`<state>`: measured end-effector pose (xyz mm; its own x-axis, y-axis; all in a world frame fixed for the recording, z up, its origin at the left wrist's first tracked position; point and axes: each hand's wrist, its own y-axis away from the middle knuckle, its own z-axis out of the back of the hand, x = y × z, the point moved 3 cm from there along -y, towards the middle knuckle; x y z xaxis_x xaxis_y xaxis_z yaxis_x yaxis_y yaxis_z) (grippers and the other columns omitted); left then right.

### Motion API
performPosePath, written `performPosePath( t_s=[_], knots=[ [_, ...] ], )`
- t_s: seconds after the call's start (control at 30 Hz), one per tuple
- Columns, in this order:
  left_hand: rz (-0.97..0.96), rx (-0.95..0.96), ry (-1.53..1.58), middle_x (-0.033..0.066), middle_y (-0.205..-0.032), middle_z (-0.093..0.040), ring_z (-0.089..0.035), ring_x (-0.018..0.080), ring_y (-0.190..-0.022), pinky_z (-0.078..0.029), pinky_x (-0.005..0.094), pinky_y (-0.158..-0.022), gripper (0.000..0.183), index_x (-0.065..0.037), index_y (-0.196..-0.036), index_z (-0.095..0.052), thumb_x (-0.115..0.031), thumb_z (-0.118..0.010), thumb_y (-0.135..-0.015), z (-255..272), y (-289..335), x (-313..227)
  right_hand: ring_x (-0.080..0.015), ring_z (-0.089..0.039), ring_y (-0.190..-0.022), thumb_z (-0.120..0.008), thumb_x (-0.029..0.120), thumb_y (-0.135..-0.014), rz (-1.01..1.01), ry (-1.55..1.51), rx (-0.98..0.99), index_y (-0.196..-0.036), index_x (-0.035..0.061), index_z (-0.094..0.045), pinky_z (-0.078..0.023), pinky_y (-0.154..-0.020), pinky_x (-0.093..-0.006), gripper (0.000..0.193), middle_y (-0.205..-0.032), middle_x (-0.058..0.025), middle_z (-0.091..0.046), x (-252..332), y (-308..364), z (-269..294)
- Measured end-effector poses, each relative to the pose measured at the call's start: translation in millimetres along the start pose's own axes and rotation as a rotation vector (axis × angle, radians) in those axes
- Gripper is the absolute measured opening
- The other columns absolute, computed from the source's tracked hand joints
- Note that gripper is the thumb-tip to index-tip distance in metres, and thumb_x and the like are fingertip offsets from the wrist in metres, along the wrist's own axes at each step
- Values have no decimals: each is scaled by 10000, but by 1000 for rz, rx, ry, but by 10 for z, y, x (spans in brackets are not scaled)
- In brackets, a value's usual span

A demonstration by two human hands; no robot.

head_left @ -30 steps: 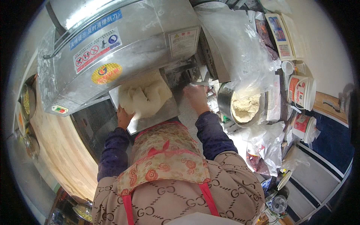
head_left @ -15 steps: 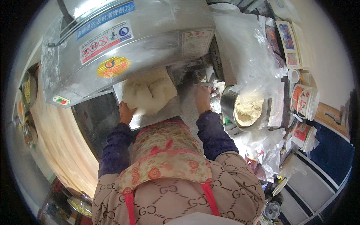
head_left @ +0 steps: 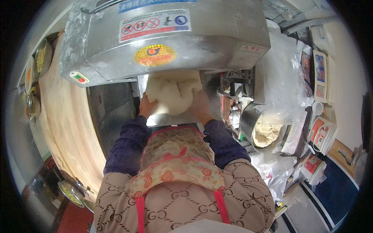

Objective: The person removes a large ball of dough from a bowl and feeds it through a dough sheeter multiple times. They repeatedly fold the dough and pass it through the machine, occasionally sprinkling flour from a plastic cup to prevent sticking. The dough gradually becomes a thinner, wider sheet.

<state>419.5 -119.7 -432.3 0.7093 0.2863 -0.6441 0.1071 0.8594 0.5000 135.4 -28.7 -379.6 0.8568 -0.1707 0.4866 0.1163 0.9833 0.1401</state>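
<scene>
A thick, pale sheet of dough [head_left: 174, 97] lies folded on the metal feed tray [head_left: 165, 121] under the steel dough-rolling machine [head_left: 217, 50]. My left hand [head_left: 146, 106] grips its left edge, fingers curled in toward it. On the other side my right hand [head_left: 201, 108] presses against the dough's right edge; blur and floury haze soften its fingers. The far end of the dough passes beneath the housing, where it is hidden.
At the right stands a metal pot [head_left: 254, 136] of pale, crumbly dough or flour. Beyond it are plastic sheeting [head_left: 285, 77] and white tubs [head_left: 323, 134]. A wooden worktop [head_left: 70, 112] runs along the left, with metal bowls [head_left: 43, 60] at its far edge. A green-and-red switch [head_left: 79, 77] sits on the housing.
My right hand has moved left from the machine's right side onto the dough. The left hand has shifted slightly up onto the dough's edge. The whole view has turned and shifted.
</scene>
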Motion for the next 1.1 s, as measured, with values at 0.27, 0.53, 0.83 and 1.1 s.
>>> performPosePath(
  t_s=[0.27, 0.53, 0.83, 1.1],
  knots=[
    [-183, 258, 395, 110, -1092, -660, -652, 253, -973, -551, 387, -827, 438, -26, -1262, -500, -59, -652, -852, 52, 16, -88, -479, -478, -1185, -741, 170, -717, -113, -115, 149, -1418, 60, -401, -441, -982, -512, 787, -1320, -273, -466, 128, -192, 209],
    [254, 667, 647, 106, -1094, -662, -657, 220, -938, -541, 344, -821, 439, 5, -1269, -542, -84, -654, -854, 488, 579, -211, -410, -626, -1025, -762, 293, -691, -34, -148, 327, -1223, 59, -611, -515, -902, -463, 600, -1155, -222, -645, -10, 107, -56],
    [475, 757, 175, 146, -1172, -647, -616, 287, -992, -478, 394, -850, 388, 68, -1203, -599, -153, -630, -886, 377, 922, 233, -384, -555, -1192, -791, 337, -688, -31, -345, 752, -1326, 80, -579, -437, -1012, -434, 720, -1275, -246, -593, -130, 674, -318],
    [-174, 839, 569, 128, -1250, -621, -611, 279, -1093, -484, 381, -915, 416, 13, -1261, -552, -239, -617, -936, 876, 214, -466, -298, -587, -1134, -741, 248, -793, 222, -263, 321, -1233, 81, -652, -464, -951, -412, 479, -1262, -157, -621, -186, -24, 586]
  ],
)
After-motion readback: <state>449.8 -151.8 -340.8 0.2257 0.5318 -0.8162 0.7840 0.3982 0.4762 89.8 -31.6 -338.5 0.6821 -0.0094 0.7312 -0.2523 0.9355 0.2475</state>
